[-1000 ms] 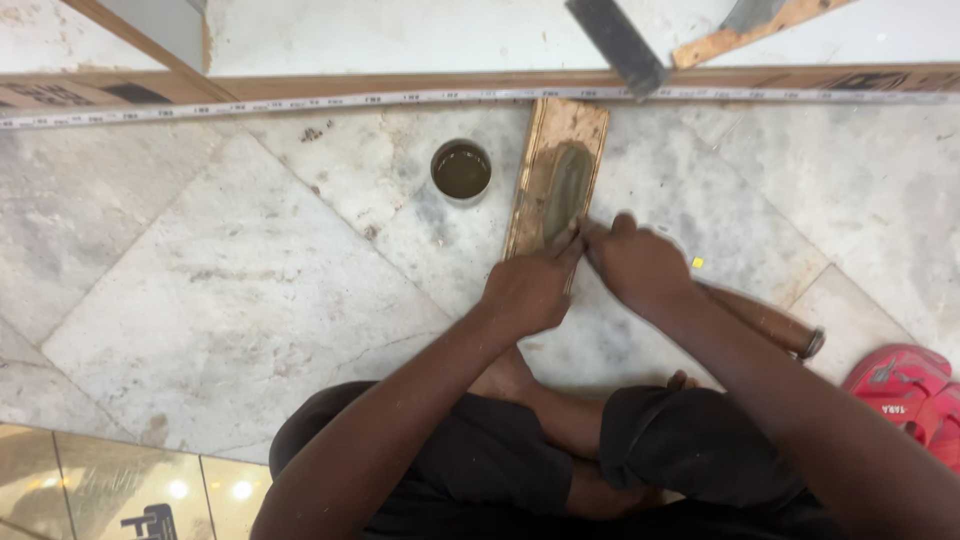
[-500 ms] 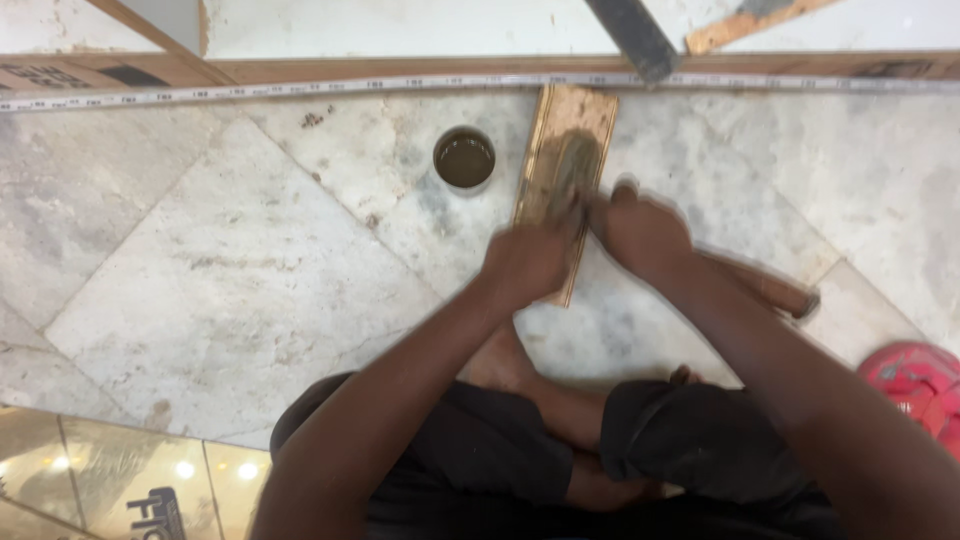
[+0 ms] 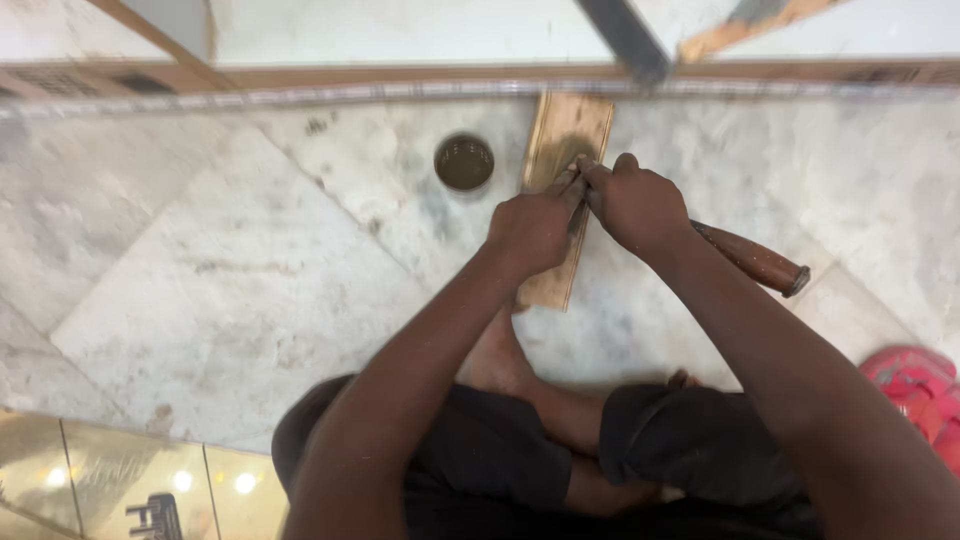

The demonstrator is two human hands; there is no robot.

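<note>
- Wooden board (image 3: 566,140): flat on the marble floor (image 3: 230,250), long axis running away from the person, far end touching the patterned border strip (image 3: 300,95). A dark worn patch shows near the far end. It sits higher in view than half a second ago, with less of its near part uncovered.
- Left hand (image 3: 532,228): curled, fingers pressed down onto the board's middle, fingertips meeting the right hand. It lies farther up the board than before.
- Right hand (image 3: 635,203): closed around a tool with a wooden handle (image 3: 755,260); the handle juts out past the wrist to the right. The working end is hidden beneath the fingers, against the board.
- Small round tin (image 3: 464,162): just beside the board's left edge, holding dark liquid; position relative to the board unchanged.
- Red sandal (image 3: 915,385): at the right edge, well apart from the hands.
- Person's bare foot (image 3: 495,355): tucked just below the board's near end.
</note>
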